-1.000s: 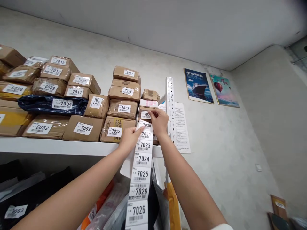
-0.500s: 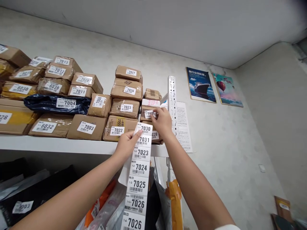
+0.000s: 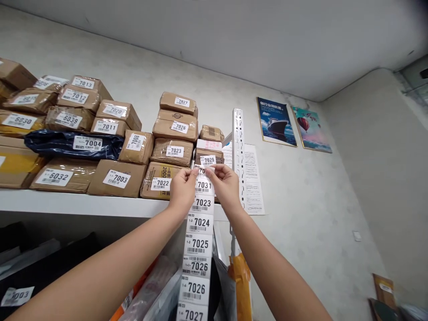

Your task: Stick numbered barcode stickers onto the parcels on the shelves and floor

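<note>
A long strip of white number labels (image 3: 199,223) hangs down in front of the shelf, printed 7031, 7023, 7024 and on. My left hand (image 3: 182,189) is closed on the strip's upper left edge, thumb at the top label. On the other side my right hand (image 3: 228,185) pinches that same top label at its right corner; fingers partly cover its number. Just behind the fingertips stands a small brown box (image 3: 218,156) with a 7029 label (image 3: 207,160) on its front. The box below it is mostly hidden by my hands.
Stacks of numbered parcels, such as the 7023 box (image 3: 172,151) and a dark blue bag (image 3: 67,145), line the white shelf (image 3: 100,206). A perforated white post (image 3: 237,151) rises at its right end. Bagged parcels, including an orange one (image 3: 241,285), fill the space below.
My right hand has come down from the 7029 label on the box to the top label of the strip. The strip and my left hand have shifted slightly right and up.
</note>
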A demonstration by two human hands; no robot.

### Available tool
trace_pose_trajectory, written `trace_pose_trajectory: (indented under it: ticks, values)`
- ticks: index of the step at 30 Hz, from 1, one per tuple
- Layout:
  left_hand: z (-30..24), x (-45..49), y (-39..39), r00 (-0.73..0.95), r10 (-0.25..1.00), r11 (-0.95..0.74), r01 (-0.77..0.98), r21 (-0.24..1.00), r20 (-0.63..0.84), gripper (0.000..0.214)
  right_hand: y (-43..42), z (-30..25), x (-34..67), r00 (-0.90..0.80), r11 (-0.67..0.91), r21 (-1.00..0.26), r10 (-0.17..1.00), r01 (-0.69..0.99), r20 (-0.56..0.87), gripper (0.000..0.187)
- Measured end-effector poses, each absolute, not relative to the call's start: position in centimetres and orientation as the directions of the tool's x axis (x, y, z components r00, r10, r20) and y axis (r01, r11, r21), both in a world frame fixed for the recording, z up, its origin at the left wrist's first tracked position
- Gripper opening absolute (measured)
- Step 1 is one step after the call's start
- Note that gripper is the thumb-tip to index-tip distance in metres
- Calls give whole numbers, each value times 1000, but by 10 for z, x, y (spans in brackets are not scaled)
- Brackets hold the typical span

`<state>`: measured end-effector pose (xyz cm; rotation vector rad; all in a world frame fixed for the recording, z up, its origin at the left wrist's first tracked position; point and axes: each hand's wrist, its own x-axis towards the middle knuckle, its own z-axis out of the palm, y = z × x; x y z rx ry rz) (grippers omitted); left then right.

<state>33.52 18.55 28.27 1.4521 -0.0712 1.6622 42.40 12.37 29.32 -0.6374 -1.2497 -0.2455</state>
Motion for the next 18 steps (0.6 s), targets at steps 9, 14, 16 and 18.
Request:
trace_pose_trajectory:
  ticks: [9, 14, 16, 18]
  values:
    - [301, 330, 196, 81, 491, -685, -579, 442, 867, 29, 123, 312, 424, 309, 759, -290, 123, 583, 943, 14]
    - [308, 326, 202, 146, 488, -667, -573, 476, 861, 25, 128, 321, 428, 269, 739, -286, 147, 609, 952, 14]
    - [311, 327, 204, 95, 525, -718, -485, 500, 846, 38, 129, 327, 429, 229, 705, -253, 131, 663, 965, 13]
    - [313, 328, 203, 114, 527, -724, -459, 515, 842, 44, 130, 337, 430, 191, 674, -191, 76, 713, 979, 11]
